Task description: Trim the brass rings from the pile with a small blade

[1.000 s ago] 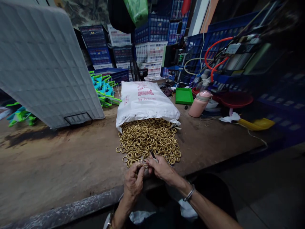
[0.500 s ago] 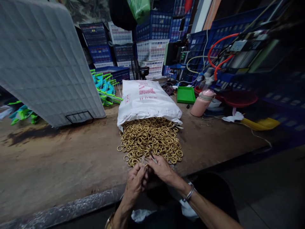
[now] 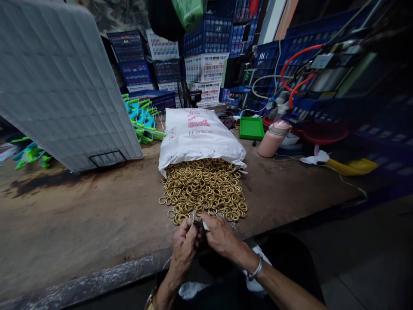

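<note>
Fingertips pinched together, my left hand [image 3: 184,242] is at the near edge of a heap of gold-coloured rings [image 3: 203,187]. The small piece it grips is mostly hidden by the fingers; it looks like one of the rings. My right hand [image 3: 222,236] is closed around a small knife-like tool [image 3: 205,225] with a dark tip and a pale part. That dark tip points left and meets the left fingertips. The rings spill from the mouth of a white sack [image 3: 201,137] with red print, lying on the table.
A brown worktable [image 3: 106,219] runs beneath, its front edge wrapped in plastic. At left stands a large grey ribbed panel [image 3: 64,82], with green and blue frames behind it. On the right are a green tray [image 3: 251,128], a pink bottle [image 3: 273,140] and a machine with red hoses [image 3: 287,71]. Stacked crates [image 3: 206,66] fill the back.
The tool in my right hand has swung from pointing up and away to pointing left at my left fingertips. My right hand has turned slightly; the left stays nearly in place.
</note>
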`<state>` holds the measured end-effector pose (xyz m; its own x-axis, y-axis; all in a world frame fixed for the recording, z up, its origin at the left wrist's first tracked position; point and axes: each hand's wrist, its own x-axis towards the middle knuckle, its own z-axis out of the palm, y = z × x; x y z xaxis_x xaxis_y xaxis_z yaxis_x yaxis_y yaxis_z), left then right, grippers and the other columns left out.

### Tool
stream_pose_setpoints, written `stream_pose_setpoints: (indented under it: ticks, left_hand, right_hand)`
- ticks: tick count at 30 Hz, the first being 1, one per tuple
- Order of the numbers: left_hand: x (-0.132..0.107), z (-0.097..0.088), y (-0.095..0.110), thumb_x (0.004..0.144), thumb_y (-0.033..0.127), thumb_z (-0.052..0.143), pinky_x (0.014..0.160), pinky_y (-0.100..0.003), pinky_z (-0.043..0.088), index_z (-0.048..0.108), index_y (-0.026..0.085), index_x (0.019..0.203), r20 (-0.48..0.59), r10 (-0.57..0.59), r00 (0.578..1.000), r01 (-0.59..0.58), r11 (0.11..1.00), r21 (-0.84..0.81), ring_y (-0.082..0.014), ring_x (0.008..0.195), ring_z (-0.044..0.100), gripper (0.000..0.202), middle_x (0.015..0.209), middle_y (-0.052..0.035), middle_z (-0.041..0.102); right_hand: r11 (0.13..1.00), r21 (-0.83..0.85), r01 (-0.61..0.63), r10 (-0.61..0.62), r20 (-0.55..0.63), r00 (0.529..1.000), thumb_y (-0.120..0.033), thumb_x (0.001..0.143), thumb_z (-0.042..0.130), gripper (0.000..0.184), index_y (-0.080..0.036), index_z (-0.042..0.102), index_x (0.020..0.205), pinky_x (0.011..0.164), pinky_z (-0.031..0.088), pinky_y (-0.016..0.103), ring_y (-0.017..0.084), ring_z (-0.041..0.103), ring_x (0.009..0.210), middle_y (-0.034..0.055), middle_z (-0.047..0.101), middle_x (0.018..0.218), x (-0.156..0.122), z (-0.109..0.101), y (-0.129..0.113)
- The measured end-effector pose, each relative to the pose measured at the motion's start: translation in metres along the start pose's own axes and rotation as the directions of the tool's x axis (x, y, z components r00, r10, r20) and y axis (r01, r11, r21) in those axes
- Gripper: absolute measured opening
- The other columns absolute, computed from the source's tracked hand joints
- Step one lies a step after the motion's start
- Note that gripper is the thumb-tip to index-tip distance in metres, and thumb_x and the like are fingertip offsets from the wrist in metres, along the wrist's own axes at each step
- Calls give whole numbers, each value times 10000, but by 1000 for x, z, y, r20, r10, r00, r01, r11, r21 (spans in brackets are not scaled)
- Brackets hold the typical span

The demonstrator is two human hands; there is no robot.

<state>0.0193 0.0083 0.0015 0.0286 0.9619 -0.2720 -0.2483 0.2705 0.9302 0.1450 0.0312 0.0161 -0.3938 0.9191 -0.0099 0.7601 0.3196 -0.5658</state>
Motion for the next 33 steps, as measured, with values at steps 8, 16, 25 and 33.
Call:
stream_pose_setpoints:
  ticks: [8, 16, 25, 33]
  left_hand:
    - [-14, -3, -2, 716, 499, 563, 416, -166, 279, 473, 168, 618, -20, 155, 988, -153, 985, 78, -50, 428, 334, 357, 506, 51, 432]
    - [-35, -39, 24, 714, 408, 612, 352, -136, 249, 487, 170, 692, -131, -69, 989, 16, 928, -372, -37, 408, 357, 271, 589, 31, 518]
    - [-29, -85, 19, 698, 293, 635, 353, -146, 320, 571, 161, 820, -245, -85, 966, -50, 866, -498, -58, 445, 426, 190, 725, -44, 615]
    - [-27, -76, 12, 626, 199, 683, 371, -144, 349, 611, 110, 709, -127, -215, 968, 85, 763, -640, -93, 560, 504, 141, 710, -50, 584]
  right_hand:
    - [986, -155, -56, 68, 73, 995, -52, 664, 390, 259, -170, 521, 854, 545, 225, 250, 142, 499, 629, 39, 601, 725, 6, 3, 4]
    - [983, -186, -3, 4, 4, 1000, -52, 691, 405, 256, -173, 502, 895, 582, 270, 248, 148, 517, 670, 31, 593, 744, 7, 9, 6]
    - [950, -279, 139, -136, 32, 990, -186, 767, 498, 454, -218, 362, 1199, 713, 347, 306, 198, 515, 825, 72, 532, 1023, -15, 51, -17]
    - [919, -391, -41, 24, -49, 998, -205, 817, 438, 288, -210, 440, 1104, 683, 349, 308, 202, 523, 798, 67, 537, 997, 6, 33, 2]
